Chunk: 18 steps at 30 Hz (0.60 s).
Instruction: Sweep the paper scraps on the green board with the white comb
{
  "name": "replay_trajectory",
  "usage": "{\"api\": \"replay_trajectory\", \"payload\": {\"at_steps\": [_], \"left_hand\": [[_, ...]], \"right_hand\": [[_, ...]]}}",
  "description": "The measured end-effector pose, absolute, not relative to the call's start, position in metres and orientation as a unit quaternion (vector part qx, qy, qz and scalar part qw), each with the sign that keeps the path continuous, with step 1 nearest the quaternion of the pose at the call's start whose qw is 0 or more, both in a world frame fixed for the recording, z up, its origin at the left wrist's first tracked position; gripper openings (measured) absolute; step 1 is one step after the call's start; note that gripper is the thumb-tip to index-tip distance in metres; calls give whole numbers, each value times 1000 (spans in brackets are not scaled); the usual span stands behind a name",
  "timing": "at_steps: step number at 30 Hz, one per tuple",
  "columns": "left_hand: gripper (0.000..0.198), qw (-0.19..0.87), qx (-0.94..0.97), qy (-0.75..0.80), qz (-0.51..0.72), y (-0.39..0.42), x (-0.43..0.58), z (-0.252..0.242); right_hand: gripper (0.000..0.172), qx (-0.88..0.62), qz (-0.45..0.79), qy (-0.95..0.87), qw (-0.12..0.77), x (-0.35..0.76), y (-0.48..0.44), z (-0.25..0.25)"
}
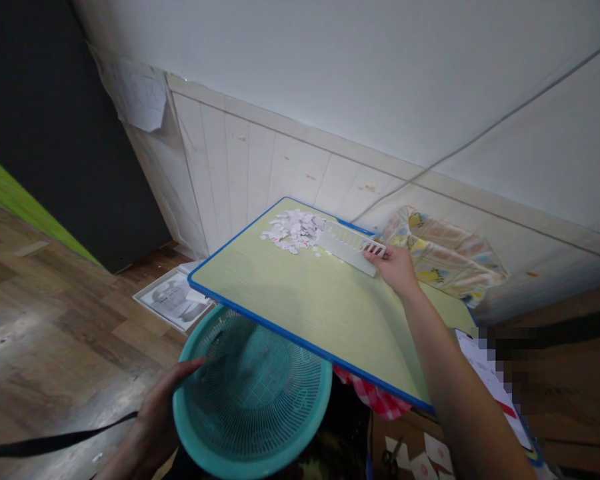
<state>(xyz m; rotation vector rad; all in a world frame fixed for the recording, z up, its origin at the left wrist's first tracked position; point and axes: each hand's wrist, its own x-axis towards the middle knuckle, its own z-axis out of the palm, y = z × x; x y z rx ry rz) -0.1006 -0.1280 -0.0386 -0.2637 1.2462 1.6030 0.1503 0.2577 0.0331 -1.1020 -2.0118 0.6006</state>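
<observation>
My left hand (163,407) grips the rim of a round teal plastic basket (253,400), thumb over the edge and the other fingers out of sight behind it. The basket sits below the table's front edge, and its inside shows only slotted walls and a grid bottom. In my right hand (393,263) is a white slotted plastic tray (350,250), held by its right end. The tray's far end touches a heap of small white paper pieces (297,230) on the tabletop. A few scraps lie loose beside it.
The pale green table (300,300) with blue edging stands against a panelled wall (270,153). A patterned cloth (445,253) bulges at its back right. On the floor at left is a shallow white box (175,297). Scissors (391,457) and paper cards (437,450) lie below, front right.
</observation>
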Motion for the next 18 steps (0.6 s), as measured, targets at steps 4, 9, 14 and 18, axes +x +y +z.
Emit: {"api": "replay_trajectory", "payload": {"at_steps": [4, 9, 14, 18], "left_hand": [[28, 531, -101, 511, 668, -131, -101, -48], [27, 544, -105, 503, 663, -133, -105, -56], [10, 528, -76, 523, 665, -133, -105, -60], [15, 526, -72, 528, 663, -131, -102, -54]], "right_hand": [[26, -417, 237, -794, 374, 134, 259, 32], [30, -387, 269, -806, 358, 130, 252, 33], [30, -370, 275, -815, 352, 131, 244, 34], [28, -370, 275, -818, 344, 131, 244, 36]]}}
